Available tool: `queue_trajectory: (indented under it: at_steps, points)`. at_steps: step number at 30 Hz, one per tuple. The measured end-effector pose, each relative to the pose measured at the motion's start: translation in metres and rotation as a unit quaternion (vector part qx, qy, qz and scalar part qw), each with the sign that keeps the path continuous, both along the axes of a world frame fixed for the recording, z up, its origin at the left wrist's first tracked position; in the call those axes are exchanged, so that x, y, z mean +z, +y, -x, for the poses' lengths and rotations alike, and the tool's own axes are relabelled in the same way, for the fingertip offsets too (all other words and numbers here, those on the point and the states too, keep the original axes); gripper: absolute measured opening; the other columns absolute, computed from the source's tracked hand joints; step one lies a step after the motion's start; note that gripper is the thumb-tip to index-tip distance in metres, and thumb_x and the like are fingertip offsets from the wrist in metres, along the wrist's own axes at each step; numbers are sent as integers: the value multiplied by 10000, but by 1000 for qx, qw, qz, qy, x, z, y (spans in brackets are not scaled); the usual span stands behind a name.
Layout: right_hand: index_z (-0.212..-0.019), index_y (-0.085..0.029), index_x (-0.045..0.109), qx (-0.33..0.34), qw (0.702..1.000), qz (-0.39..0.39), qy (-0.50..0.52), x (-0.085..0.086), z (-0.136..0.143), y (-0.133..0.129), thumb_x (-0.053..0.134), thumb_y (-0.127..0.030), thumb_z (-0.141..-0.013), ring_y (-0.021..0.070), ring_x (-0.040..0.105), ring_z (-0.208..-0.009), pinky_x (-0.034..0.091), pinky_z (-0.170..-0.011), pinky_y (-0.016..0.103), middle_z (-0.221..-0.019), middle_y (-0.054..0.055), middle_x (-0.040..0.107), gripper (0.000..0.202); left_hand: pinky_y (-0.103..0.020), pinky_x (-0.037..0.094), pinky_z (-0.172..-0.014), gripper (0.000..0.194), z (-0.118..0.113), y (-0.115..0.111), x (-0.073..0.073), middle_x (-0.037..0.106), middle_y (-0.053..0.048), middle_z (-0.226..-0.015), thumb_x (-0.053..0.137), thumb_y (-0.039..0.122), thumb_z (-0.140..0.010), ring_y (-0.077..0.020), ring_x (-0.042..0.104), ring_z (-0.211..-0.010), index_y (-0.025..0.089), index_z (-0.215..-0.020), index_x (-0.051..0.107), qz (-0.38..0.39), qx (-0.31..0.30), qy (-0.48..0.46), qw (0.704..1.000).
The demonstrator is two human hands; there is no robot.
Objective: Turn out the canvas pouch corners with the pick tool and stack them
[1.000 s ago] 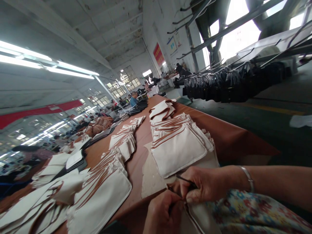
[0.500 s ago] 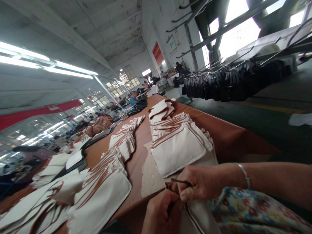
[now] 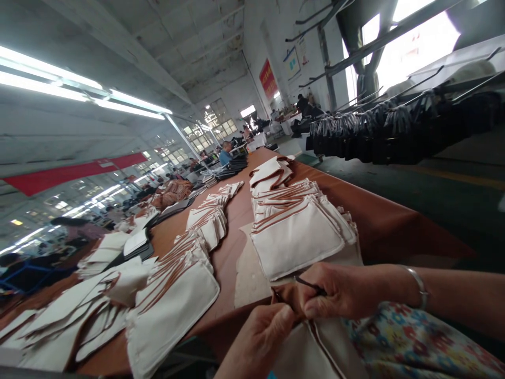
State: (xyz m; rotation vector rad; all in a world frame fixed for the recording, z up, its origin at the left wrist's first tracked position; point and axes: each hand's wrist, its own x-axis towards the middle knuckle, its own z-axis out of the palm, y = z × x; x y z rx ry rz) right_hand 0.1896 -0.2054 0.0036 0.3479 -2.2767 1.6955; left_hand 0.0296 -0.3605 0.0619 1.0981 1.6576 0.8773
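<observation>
My left hand (image 3: 262, 334) pinches the brown edge (image 3: 287, 295) of a cream bag piece (image 3: 302, 350) with a dark brown seam running down it. Close beside it, my right hand (image 3: 335, 290) is closed on a thin dark tool (image 3: 310, 285), whose kind I cannot make out; its thumb and finger press on the same brown edge. The lower part of the piece runs out of view over a floral garment. Just beyond my hands lies a stack of cream pieces with brown edges (image 3: 295, 242).
A brown-covered table (image 3: 232, 263) stretches away ahead. Along its left lie a fanned row of cream pieces (image 3: 173, 310) and loose cream panels (image 3: 59, 326). Black bags (image 3: 371, 147) hang on a metal rack at right. Several people work further back.
The view has swung slightly left, so things sit further right. My left hand has turned, and more of the brown edge shows between my hands. Both hands keep hold of the piece.
</observation>
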Motion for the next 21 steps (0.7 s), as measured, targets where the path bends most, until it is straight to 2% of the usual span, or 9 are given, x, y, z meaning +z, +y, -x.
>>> queue_trajectory:
  at_steps: [3,6,8,10,11,14,16,19,21]
  points:
    - [-772,-142,529,5,1000,-5,4,-1,0,0,520,-363,-962,112,418,-666,373,-611,225,-741,1,488,292,-257,301,-559,581,4,2,-15,361,37,-573,630,721,-766,-119,313,-559,167,-594,599,6,-85,29,996]
    - [-775,-130,556,-15,1000,-27,-4,-7,0,-2,529,-352,-951,107,421,-649,364,-594,220,-729,2,501,284,-259,240,-512,599,6,2,-34,382,21,-597,523,722,-836,-119,320,-554,171,-605,566,-24,-106,113,988]
    - [-762,-123,567,-33,999,-22,-13,-11,1,-4,556,-345,-932,101,414,-640,348,-582,217,-714,-4,499,280,-283,230,-528,570,5,1,-41,403,8,-609,457,657,-904,-126,335,-559,178,-602,526,-77,-115,209,968]
    - [-759,-117,573,-38,999,14,-26,-15,2,-5,579,-362,-919,97,405,-636,338,-573,213,-704,-8,498,293,-298,236,-548,546,5,-1,-42,410,2,-621,412,607,-942,-133,345,-574,181,-614,506,-101,-123,266,951]
    - [-769,-113,580,-36,998,39,-32,-16,2,-5,588,-387,-917,96,401,-635,335,-566,210,-702,-9,498,312,-295,233,-541,550,7,-3,-41,408,5,-622,412,627,-934,-132,341,-573,180,-629,514,-87,-130,258,953]
    - [-790,-100,604,-55,993,91,-49,-22,-2,2,624,-487,-898,86,366,-605,308,-521,200,-677,-22,471,402,-264,198,-496,614,24,-12,-36,400,23,-629,516,768,-804,-122,326,-564,167,-701,591,7,-151,146,978]
    - [-800,-96,624,-81,989,96,-71,-28,-6,12,634,-510,-890,79,340,-575,286,-493,195,-651,-35,445,424,-250,211,-505,614,42,-20,-35,416,27,-646,603,771,-741,-123,344,-583,159,-709,625,41,-164,111,979]
    - [-814,-101,656,-117,987,6,-108,-35,-9,30,619,-456,-901,85,375,-557,318,-501,202,-626,-35,465,368,-245,247,-533,557,63,-26,-32,416,18,-673,605,693,-798,-138,365,-631,161,-633,585,35,-160,163,973]
    - [-828,-105,666,-158,979,-70,-108,-30,-6,35,617,-396,-897,115,462,-608,380,-563,224,-669,-2,546,303,-244,249,-542,483,61,-22,-24,397,24,-676,570,594,-872,-138,359,-637,167,-644,573,14,-145,218,965]
